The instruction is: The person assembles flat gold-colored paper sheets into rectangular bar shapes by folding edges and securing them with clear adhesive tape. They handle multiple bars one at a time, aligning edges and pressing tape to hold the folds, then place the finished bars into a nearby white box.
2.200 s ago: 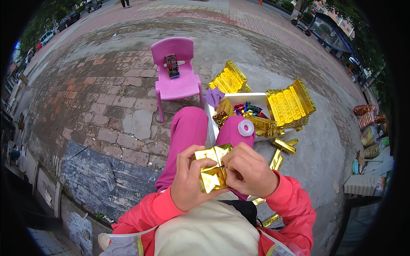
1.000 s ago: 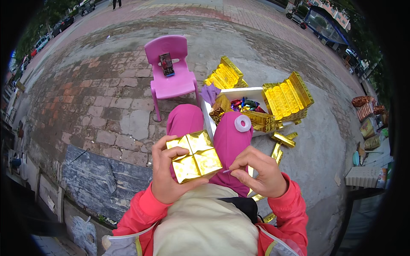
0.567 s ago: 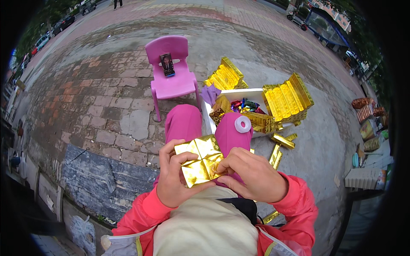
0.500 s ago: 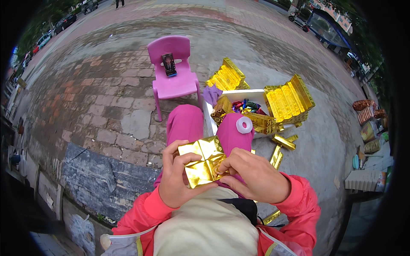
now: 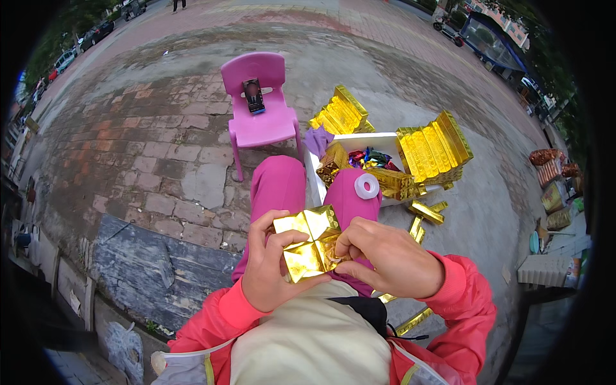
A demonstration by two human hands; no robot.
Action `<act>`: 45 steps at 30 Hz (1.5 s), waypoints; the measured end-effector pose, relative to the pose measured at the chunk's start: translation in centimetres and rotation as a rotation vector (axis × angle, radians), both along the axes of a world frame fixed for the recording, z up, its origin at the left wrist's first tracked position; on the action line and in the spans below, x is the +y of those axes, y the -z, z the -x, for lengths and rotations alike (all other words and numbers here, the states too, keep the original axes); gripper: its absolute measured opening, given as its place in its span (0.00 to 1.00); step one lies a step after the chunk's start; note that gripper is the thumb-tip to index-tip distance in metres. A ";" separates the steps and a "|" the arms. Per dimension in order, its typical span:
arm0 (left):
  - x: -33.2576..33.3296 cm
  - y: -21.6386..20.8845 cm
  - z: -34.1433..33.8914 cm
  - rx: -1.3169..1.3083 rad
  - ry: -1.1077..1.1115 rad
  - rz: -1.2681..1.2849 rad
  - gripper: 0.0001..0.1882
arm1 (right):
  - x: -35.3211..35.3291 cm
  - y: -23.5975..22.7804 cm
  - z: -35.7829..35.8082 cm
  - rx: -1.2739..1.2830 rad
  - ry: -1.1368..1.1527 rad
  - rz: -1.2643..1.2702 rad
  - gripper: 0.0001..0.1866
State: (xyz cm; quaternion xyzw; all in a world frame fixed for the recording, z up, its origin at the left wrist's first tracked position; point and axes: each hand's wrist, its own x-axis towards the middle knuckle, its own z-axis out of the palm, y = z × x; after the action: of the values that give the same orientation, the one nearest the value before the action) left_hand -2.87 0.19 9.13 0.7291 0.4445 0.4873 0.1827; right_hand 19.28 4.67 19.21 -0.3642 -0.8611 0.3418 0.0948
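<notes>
A shiny gold foil piece (image 5: 304, 258), made up of small boxy folded sections with creased faces, is held over my lap. My left hand (image 5: 262, 273) grips it from the left, fingers over the top face and thumb along the near edge. On its other side, my right hand (image 5: 401, 260) has its thumb and forefinger pinched at the right section, where the foil looks crumpled and partly hidden by the fingers. A white ring-shaped roll (image 5: 367, 187), like tape, rests on my right knee.
Ahead stands a pink plastic chair (image 5: 266, 125) with a phone (image 5: 253, 96) on it. Right of it, a white box (image 5: 316, 186) holds colourful foil pieces (image 5: 372, 159). Gold foil stacks (image 5: 436, 151) stand around it; loose gold strips (image 5: 426, 212) lie on the pavement. A dark board (image 5: 160, 269) lies left.
The foil piece has shifted slightly to the right and is tilted a little differently. My right hand has moved slightly right, still pinching its right side.
</notes>
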 end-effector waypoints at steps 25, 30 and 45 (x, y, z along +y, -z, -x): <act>-0.3 0.6 -0.7 -0.002 0.063 0.044 0.42 | -0.1 2.2 0.0 -0.113 -0.087 -0.314 0.09; -0.2 0.6 -0.7 0.007 0.031 0.030 0.42 | 0.0 2.7 0.0 0.032 -0.070 -0.377 0.11; -0.2 0.5 0.0 -0.031 -0.014 0.029 0.42 | 2.1 3.6 -2.1 0.282 0.272 -0.245 0.10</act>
State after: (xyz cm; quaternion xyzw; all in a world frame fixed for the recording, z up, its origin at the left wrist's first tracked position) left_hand -2.91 -0.04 8.65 0.7155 0.4539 0.4933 0.1968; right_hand 21.42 6.75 15.59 -0.4114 -0.8174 0.2662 0.3030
